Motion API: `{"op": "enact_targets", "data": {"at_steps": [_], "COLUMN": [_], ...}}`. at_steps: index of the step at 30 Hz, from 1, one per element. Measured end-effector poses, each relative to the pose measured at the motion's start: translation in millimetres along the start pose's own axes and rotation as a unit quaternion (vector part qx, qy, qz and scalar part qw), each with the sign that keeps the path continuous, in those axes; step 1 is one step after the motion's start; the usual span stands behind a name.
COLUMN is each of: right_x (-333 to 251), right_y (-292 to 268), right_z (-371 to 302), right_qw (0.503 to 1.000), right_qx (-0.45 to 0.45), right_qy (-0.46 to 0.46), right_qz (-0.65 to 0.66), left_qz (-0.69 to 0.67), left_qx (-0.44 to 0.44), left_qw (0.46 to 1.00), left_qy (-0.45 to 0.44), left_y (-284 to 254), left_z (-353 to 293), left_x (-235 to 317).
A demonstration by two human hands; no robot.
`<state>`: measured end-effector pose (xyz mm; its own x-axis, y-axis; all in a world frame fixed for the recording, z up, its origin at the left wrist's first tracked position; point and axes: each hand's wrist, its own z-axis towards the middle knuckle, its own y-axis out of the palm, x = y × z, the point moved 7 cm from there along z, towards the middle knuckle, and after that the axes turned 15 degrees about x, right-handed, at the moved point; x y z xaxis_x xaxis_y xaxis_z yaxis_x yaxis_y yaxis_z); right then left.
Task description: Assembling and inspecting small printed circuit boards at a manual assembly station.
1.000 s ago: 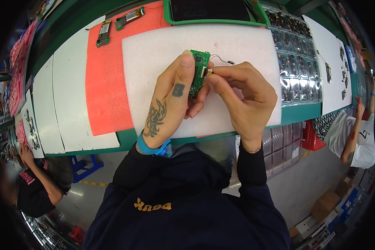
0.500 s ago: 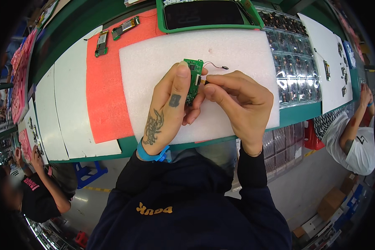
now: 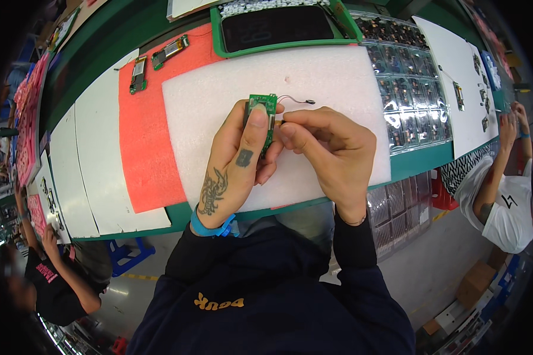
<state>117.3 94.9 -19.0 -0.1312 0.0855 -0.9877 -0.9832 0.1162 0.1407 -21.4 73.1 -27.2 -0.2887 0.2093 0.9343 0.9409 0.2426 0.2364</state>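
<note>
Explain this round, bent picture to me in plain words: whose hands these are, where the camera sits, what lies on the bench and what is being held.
The camera sits on a person's head and looks down, so its wide lens bends the straight edges. The two bare hands coming in from below are that person's own. The left hand holds a small green circuit board upright above a white foam pad. The right hand pinches at the board's right edge, where a thin wire with a small dark end sticks out. Beside the pad lies an orange foam sheet with two more small boards on it. Behind the pad is a green tray with a dark panel, and to the right are clear trays of small parts. Other people work at both sides.
</note>
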Motion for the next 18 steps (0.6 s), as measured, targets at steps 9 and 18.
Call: {"op": "enact_targets", "data": {"at_steps": [9, 18], "right_x": [-4, 3], "right_y": [-3, -8], "right_z": [-4, -5], "right_qw": [0.981, 0.992], "right_qx": [0.076, -0.082], "right_qy": [-0.042, -0.096], "right_qz": [-0.172, -0.012], "left_qz": [0.117, 0.394], "left_qx": [0.065, 0.445], "left_qw": [0.973, 0.730], "left_qy": [0.187, 0.338], "left_y": [-19, -268], "left_z": [-1, -79], "left_x": [8, 128]}}
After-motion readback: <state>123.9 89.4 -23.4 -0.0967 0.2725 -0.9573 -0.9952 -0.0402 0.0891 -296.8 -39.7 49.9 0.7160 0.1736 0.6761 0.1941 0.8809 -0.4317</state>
